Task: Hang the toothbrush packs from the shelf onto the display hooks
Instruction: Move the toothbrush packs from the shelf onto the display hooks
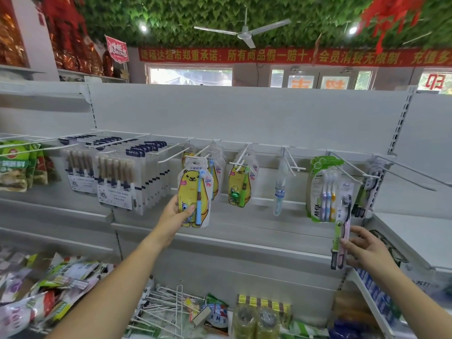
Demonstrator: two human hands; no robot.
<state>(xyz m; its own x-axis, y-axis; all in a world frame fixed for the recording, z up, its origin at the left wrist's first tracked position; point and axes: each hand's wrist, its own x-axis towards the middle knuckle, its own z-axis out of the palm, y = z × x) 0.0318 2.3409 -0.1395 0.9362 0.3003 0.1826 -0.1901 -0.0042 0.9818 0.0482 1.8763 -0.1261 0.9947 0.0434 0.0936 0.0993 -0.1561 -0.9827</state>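
**Two packs raised, neither yet on its hook**

The person worked both sides of the display at once. The left hand (pixel 175 212) gripped a yellow bear toothbrush pack (pixel 193 192) by its lower edge, thumb across the front and fingers (pixel 189 209) curled behind, holding it upright in front of the row of matching bear packs (pixel 217 167) already on a white hook (pixel 206 146). The top of the held pack sat level with the hook tips, but whether its hole had caught a tip could not be told.

To the right, the right hand (pixel 367 248) pinched the lower part of a slim pack of dark and pink brushes (pixel 343 216), lifted just right of the green All-fix pack (pixel 321 192). Its top edge was close beside the end of a long wire hook (pixel 347 169), apparently not threaded on.

The step in hand looked like the hanging itself, with the white shelf (pixel 256 228) below bare under these hooks. Each next move would call for lining the small hang hole up with a hook tip and pushing the pack back along the wire; handling one pack at a time would likely be steadier.
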